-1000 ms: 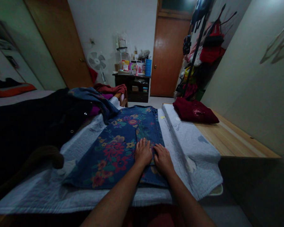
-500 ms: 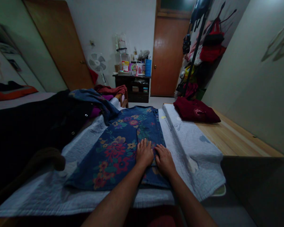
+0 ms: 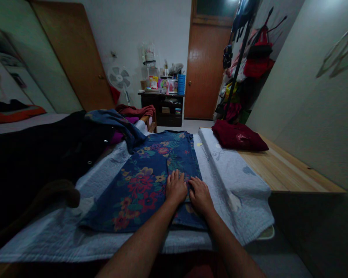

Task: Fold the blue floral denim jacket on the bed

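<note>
A dark blue garment with red and yellow flowers point(image 3: 142, 183) lies spread flat on a pale quilted cover point(image 3: 249, 193). My left hand point(image 3: 176, 187) rests palm down on its right part, with the fingers extended. Close beside it, my right hand point(image 3: 200, 193) lies on the garment near its right edge, fingers spread and slightly bent. Neither hand is gripping the cloth. A folded strip of the garment runs under and beyond my hands.
Dark clothes point(image 3: 46, 150) are heaped on the left, with a blue garment point(image 3: 116, 121) on top. A folded maroon garment point(image 3: 239, 136) sits at the right, partly on a wooden board point(image 3: 290, 168). Behind stand a fan point(image 3: 119, 77) and a dark cabinet point(image 3: 169, 112).
</note>
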Tool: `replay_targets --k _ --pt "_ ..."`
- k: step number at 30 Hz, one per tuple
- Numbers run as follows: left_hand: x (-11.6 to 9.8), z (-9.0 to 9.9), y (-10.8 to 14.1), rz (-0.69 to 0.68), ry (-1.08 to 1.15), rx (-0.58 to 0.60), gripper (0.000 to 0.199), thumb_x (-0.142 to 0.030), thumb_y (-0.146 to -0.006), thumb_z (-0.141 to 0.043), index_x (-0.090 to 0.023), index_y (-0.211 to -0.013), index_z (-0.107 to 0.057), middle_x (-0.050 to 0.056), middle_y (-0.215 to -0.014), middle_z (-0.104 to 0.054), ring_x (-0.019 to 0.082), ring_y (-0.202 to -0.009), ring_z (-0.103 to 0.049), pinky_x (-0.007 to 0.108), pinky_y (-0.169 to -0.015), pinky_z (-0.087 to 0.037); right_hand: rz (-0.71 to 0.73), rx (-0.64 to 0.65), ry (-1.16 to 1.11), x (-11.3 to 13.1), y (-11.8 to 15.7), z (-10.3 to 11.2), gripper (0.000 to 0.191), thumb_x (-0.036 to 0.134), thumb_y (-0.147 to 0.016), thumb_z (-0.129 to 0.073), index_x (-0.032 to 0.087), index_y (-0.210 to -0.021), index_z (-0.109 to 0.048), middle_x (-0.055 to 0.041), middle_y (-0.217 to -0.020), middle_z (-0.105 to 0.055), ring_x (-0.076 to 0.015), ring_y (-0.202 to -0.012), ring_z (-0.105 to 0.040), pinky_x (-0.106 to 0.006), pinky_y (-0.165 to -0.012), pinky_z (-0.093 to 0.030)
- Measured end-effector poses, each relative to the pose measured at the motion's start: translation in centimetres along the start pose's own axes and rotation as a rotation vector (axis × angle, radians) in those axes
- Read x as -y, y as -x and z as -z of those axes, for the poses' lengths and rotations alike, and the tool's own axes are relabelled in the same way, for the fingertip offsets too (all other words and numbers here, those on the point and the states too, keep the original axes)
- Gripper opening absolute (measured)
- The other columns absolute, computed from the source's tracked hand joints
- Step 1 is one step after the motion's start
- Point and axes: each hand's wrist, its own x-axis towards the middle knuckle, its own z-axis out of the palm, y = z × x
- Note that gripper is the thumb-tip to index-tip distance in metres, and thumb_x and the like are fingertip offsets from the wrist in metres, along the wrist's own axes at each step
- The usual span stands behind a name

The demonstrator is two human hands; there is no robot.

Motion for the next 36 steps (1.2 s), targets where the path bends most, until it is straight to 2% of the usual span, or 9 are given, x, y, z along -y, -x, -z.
replay_targets --k 23,36 --pt "-0.09 -0.01 -0.07 0.001 -0.019 -0.007 0.048 -0.031 -0.092 -0.043 -0.02 -0.138 -0.052 0.012 -0.15 -0.045 0.027 -0.141 -0.035 0.044 -0.116 -0.025 0.024 -0.033 0.018 -0.31 0.02 -0.38 0.044 0.016 -0.086 -0.048 0.019 -0.129 -0.059 -0.0084 -0.141 -0.054 -0.024 -0.137 -0.04 -0.046 -0.114 -0.028" --pt "0.03 -0.37 -0.18 0.002 -0.014 -0.009 0.048 -0.031 -0.092 -0.043 -0.019 -0.138 -0.052 0.012 -0.15 -0.045 0.027 -0.141 -0.035 0.045 -0.116 -0.024 0.012 -0.01 0.015 -0.17 -0.15 -0.2 0.044 0.018 -0.087 -0.048 0.018 -0.129 -0.059 -0.0083 -0.141 -0.054 -0.0248 -0.136 -0.04 -0.044 -0.115 -0.027"
